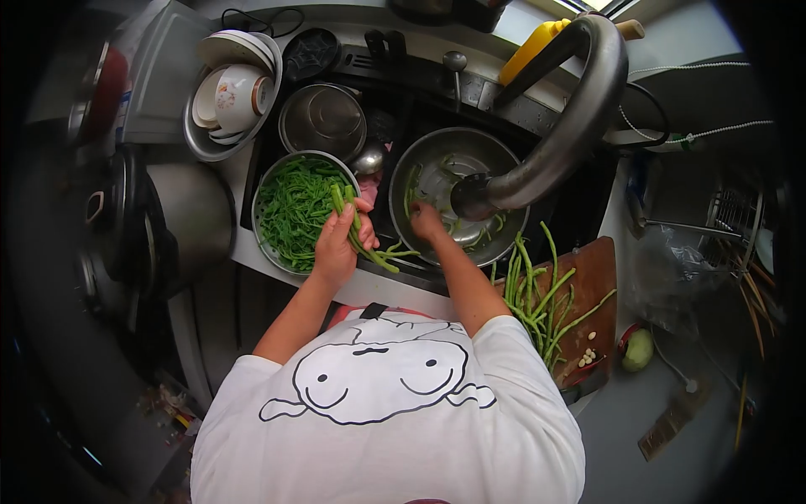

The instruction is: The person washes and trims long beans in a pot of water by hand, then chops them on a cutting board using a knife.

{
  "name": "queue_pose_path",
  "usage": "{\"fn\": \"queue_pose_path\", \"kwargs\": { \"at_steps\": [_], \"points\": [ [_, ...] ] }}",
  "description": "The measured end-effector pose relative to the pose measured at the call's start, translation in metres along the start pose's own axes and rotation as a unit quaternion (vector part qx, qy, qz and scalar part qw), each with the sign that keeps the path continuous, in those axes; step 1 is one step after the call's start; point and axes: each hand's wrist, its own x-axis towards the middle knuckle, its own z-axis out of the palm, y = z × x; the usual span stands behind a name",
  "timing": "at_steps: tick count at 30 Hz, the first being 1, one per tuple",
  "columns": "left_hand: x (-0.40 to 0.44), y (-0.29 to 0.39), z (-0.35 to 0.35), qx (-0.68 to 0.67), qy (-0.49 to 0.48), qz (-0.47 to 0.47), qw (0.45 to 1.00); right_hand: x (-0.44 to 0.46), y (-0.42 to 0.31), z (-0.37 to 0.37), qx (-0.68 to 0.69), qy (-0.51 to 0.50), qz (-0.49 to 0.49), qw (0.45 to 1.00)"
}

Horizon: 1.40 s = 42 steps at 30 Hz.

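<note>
My left hand (337, 244) is closed around a small bunch of long green beans (353, 220), over the right edge of a colander of green leafy vegetables (294, 206). Some bean ends hang out below the fingers. Reaching into a metal basin (495, 143), my right hand (426, 221) has its fingers curled together near the basin's left wall. A bean piece (410, 186) lies right by those fingertips; whether they grip it is hidden. More short pieces are scattered in the basin.
A curved metal faucet (579, 126) arches over the basin. Long beans and garlic cloves (589, 356) lie on a wooden cutting board (600, 260) at right. Behind the colander stand a metal pot (322, 122) and a basin of stacked bowls (239, 99). A large pot (189, 214) stands left.
</note>
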Motion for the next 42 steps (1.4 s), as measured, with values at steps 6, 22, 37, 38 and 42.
{"fn": "queue_pose_path", "kwargs": {
  "at_steps": [6,22,37,38,42],
  "points": [
    [0.001,-0.003,-0.005,0.037,0.029,-0.025,0.999,0.04,0.007,0.033,0.073,-0.102,0.055,0.991],
    [0.036,-0.041,0.009,0.005,0.027,-0.056,0.998,-0.132,-0.088,-0.147,0.477,-0.09,-0.072,0.872],
    [0.03,-0.037,-0.003,-0.102,0.06,-0.057,0.991,-0.132,-0.07,-0.127,0.552,-0.228,-0.018,0.802],
    [0.028,-0.035,0.004,-0.102,0.084,-0.042,0.99,-0.131,-0.07,-0.121,0.553,-0.225,-0.015,0.802],
    [0.023,-0.046,0.002,0.008,0.072,0.042,0.996,-0.124,-0.077,-0.088,0.365,-0.012,-0.064,0.929]
  ]
}}
